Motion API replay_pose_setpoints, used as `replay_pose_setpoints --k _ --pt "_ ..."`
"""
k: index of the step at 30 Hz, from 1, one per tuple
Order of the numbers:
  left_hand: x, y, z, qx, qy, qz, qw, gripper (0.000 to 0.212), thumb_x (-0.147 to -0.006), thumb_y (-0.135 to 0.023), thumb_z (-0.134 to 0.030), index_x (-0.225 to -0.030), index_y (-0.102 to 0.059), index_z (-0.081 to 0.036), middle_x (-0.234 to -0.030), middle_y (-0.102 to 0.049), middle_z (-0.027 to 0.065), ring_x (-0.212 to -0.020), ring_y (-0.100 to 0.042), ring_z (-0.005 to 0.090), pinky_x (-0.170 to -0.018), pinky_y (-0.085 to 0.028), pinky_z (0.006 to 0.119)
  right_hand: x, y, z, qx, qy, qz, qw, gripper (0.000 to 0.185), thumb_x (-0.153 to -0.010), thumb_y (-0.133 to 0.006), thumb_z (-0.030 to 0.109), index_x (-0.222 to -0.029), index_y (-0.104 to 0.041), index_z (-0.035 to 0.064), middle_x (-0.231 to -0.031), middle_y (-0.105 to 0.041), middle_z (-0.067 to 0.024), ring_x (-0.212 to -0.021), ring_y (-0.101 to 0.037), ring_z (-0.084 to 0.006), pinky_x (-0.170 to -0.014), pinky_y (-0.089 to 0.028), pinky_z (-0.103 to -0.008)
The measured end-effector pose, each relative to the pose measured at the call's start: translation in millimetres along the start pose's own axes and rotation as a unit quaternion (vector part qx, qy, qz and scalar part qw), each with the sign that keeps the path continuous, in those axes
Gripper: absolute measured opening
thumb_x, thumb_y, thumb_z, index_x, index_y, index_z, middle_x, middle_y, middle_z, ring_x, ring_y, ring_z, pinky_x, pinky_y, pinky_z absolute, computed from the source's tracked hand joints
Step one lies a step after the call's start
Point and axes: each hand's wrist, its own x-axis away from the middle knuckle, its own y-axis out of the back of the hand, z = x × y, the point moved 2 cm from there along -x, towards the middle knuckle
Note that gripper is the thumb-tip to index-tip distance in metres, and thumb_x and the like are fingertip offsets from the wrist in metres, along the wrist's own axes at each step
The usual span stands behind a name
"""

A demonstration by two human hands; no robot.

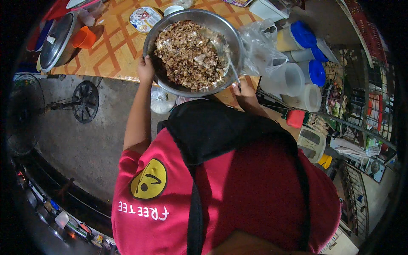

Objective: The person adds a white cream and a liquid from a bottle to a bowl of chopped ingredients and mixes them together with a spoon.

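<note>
A large stainless steel bowl point(151, 33) stands at the near edge of the table, filled with a brown, crumbly food mixture point(188, 54) with white streaks. My left hand point(146, 68) grips the bowl's left rim, thumb upward. At the bowl's lower right, my right hand point(245, 88) is closed around the handle of a metal utensil point(234, 68); its far end is blurred at the mixture, so its kind cannot be told. A round printed lid point(145, 19) lies just left of the bowl's far side, next to a small white dish point(173, 10).
On the table's left are an orange plastic cup point(84, 37) and a lidded metal pot point(57, 41). Clear plastic bags point(261, 44) touch the bowl's right side. Beyond them are blue-lidded containers point(301, 35) and translucent tubs point(288, 79). A pedestal fan point(25, 111) stands on the floor at left.
</note>
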Motion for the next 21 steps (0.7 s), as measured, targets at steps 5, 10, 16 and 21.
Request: replay_pose_setpoints --k 5,10,16,21 --pt "3.2 -2.4 -24.5 0.057 -0.008 -0.006 0.998 0.025 -0.084 -0.043 -0.017 -0.100 -0.051 0.000 -0.083 -0.059 0.0138 -0.076 -0.057 0.0228 -0.069 -0.042 0.032 5.1 -17.9 -29.0 -0.066 0.027 -0.003 0.997 0.029 -0.085 -0.040 0.028 -0.088 -0.045 -0.0010 -0.072 -0.050 -0.0229 -0.072 -0.051 -0.0377 -0.063 -0.038 -0.0427" --pt "-3.0 -3.1 -3.4 0.049 -0.024 -0.012 0.998 0.027 -0.084 -0.044 -0.020 -0.099 -0.051 0.000 -0.084 -0.059 0.0155 -0.076 -0.057 0.0252 -0.069 -0.043 0.033 -1.4 -24.8 -43.1 0.022 -0.066 0.133 0.989 0.031 -0.085 -0.041 0.028 -0.085 -0.047 -0.0025 -0.069 -0.049 -0.0209 -0.068 -0.050 -0.0373 -0.062 -0.039 -0.0413" --pt "0.3 1.7 -5.7 0.006 0.016 0.006 1.000 0.030 -0.084 -0.044 -0.023 -0.101 -0.051 0.000 -0.084 -0.060 0.0178 -0.079 -0.058 0.0282 -0.070 -0.043 0.034 -75.1 29.4 -3.1 -0.063 -0.016 0.042 0.997 0.032 -0.084 -0.041 0.028 -0.083 -0.047 -0.0026 -0.067 -0.052 -0.0147 -0.051 -0.050 -0.0304 -0.054 -0.041 -0.0420" --pt "-3.4 -0.7 -1.9 -0.002 -0.003 -0.017 1.000 0.032 -0.084 -0.043 -0.023 -0.104 -0.050 0.000 -0.086 -0.060 0.0175 -0.079 -0.058 0.0277 -0.070 -0.043 0.033 -171.9 0.9 -12.5 -0.148 -0.139 0.342 0.917 0.022 -0.083 -0.042 0.022 -0.084 -0.043 0.0004 -0.052 -0.039 -0.0018 -0.037 -0.036 -0.0120 -0.034 -0.032 -0.0276"
